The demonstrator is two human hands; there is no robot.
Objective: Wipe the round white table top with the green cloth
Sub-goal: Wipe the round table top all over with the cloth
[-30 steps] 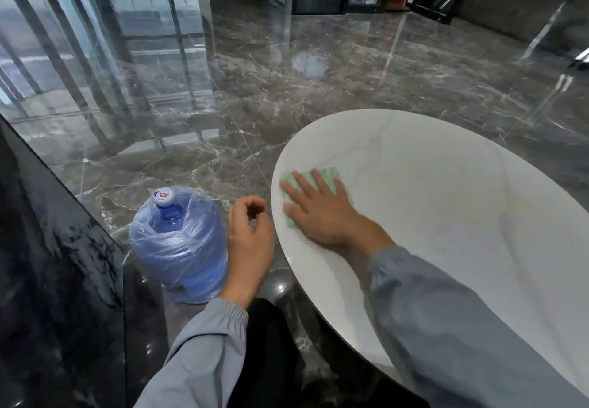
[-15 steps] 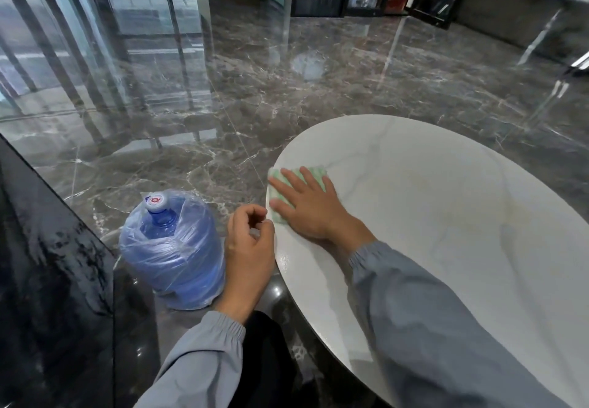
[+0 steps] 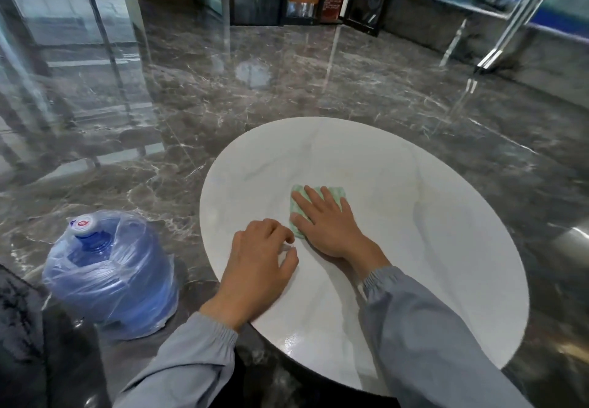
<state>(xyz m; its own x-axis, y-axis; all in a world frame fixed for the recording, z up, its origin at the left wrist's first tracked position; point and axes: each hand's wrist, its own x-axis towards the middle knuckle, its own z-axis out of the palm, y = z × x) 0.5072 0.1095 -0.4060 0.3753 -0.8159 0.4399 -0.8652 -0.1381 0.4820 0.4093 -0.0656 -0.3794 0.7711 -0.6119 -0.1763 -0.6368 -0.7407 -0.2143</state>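
Note:
The round white table top (image 3: 414, 232) fills the middle and right of the head view. A folded green cloth (image 3: 333, 192) lies flat on it, left of centre. My right hand (image 3: 328, 221) presses on the cloth with straight, spread fingers and covers most of it. My left hand (image 3: 258, 264) rests on the table near its left edge, just left of my right wrist, with its fingers loosely curled and nothing in them.
A large blue water jug (image 3: 111, 277) wrapped in clear plastic stands on the dark marble floor (image 3: 287, 89) left of the table. A black surface (image 3: 19, 344) runs along the lower left. Dark doors and posters stand at the far wall.
My right hand has slid the cloth from the table's left edge inward toward the middle. My left hand has moved from beside the table onto its top.

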